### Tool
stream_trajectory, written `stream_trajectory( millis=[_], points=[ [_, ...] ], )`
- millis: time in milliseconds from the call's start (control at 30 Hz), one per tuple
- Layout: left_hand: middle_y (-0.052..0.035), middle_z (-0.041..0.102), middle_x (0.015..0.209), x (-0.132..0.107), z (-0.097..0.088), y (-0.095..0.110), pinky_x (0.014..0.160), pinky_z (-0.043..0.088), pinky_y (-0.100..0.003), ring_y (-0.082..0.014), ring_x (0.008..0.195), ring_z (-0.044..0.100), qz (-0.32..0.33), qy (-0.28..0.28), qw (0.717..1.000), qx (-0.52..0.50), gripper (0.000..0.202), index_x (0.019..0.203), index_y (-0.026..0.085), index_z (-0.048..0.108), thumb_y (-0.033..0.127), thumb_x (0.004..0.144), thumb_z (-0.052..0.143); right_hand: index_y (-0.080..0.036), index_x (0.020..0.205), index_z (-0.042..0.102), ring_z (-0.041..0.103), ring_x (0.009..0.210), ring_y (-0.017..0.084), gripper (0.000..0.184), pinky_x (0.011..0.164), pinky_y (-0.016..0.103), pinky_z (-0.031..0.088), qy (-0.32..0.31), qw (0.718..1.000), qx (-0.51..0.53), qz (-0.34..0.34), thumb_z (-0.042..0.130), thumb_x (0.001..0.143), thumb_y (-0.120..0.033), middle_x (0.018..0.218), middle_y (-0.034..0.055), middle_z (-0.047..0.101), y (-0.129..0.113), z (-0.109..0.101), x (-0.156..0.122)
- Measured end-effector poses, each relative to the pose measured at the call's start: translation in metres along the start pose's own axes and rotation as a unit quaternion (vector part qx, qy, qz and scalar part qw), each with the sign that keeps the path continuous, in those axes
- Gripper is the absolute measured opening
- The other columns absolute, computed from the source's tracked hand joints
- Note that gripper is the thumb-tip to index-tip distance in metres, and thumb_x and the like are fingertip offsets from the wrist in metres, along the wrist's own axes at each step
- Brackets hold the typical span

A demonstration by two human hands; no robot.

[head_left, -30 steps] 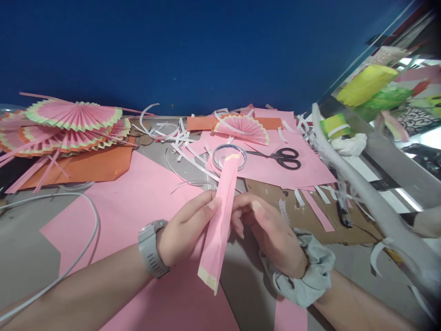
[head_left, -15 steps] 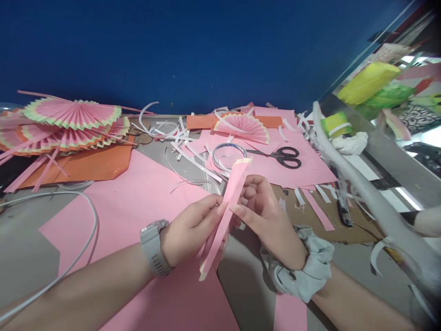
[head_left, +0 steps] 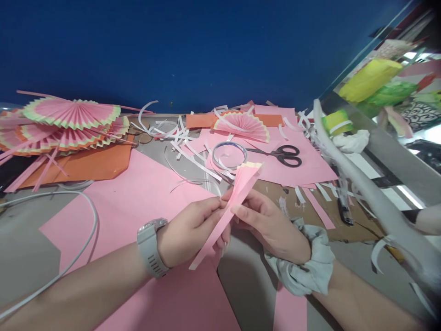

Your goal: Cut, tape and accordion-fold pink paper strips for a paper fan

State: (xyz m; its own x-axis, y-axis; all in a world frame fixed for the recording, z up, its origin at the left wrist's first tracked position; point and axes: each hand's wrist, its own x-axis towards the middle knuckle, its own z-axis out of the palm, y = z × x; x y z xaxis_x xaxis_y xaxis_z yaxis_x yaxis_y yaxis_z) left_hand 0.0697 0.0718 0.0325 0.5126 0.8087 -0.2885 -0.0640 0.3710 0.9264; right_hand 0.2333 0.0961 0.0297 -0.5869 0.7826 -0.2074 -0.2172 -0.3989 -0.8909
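Note:
A pleated pink paper strip (head_left: pixel 237 191) with cream ends is held between both hands above the table, its top end fanning out. My left hand (head_left: pixel 188 230), with a grey watch on the wrist, pinches the strip's middle from the left. My right hand (head_left: pixel 268 223), with a grey scrunchie on the wrist, pinches it from the right, fingers closed on the folds. The strip's lower end points down toward a large pink sheet (head_left: pixel 138 207).
Finished pink paper fans (head_left: pixel 69 122) lie stacked at the left on orange paper (head_left: pixel 93 165). A tape ring (head_left: pixel 229 154), black scissors (head_left: pixel 285 155), another fan (head_left: pixel 243 125) and white paper scraps (head_left: pixel 179 135) lie behind. A white cable (head_left: pixel 82 234) curves at left.
The strip has been turned from flat-on to edge-on and tilted right, and its upper end has opened into a small fan. Both hands shifted slightly rightward along it.

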Motion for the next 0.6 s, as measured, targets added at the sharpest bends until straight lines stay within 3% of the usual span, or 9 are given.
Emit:
stream_trajectory(
  millis=[133, 300, 600],
  points=[
    [-0.0006, 0.058, 0.056, 0.0018, -0.0010, 0.0009, 0.036, 0.041, -0.015, -0.0083, 0.042, 0.054, -0.027, -0.041, 0.998, -0.036, 0.021, 0.078, 0.014, 0.053, 0.031, 0.088, 0.046, -0.019, 0.083, 0.053, 0.057, 0.052, 0.010, 0.011, 0.051, 0.024, 0.045, -0.012, 1.000, 0.012, -0.007, 0.061, 0.082, -0.026, 0.059, -0.0046, 0.057, 0.0017, 0.0013, 0.0013],
    [-0.0023, 0.061, 0.059, 0.0033, -0.0051, 0.0007, 0.030, 0.042, -0.016, -0.0093, 0.037, 0.053, -0.090, -0.102, 0.984, -0.118, 0.018, 0.084, 0.015, 0.053, 0.032, 0.086, 0.051, -0.016, 0.072, 0.053, 0.047, 0.046, 0.007, 0.018, 0.047, 0.021, 0.036, -0.017, 1.000, 0.008, -0.012, 0.065, 0.078, -0.029, 0.051, -0.0070, 0.049, 0.0007, 0.0009, 0.0020],
    [-0.0029, 0.065, 0.061, 0.0030, -0.0056, 0.0053, 0.032, 0.045, -0.015, -0.0082, 0.039, 0.054, -0.111, -0.109, 0.981, -0.119, 0.018, 0.087, 0.015, 0.055, 0.032, 0.087, 0.049, -0.016, 0.067, 0.051, 0.046, 0.046, 0.007, 0.023, 0.046, 0.021, 0.031, -0.022, 0.999, -0.040, 0.022, 0.062, 0.080, -0.031, 0.051, -0.0064, 0.046, -0.0017, -0.0012, 0.0023]
  ],
)
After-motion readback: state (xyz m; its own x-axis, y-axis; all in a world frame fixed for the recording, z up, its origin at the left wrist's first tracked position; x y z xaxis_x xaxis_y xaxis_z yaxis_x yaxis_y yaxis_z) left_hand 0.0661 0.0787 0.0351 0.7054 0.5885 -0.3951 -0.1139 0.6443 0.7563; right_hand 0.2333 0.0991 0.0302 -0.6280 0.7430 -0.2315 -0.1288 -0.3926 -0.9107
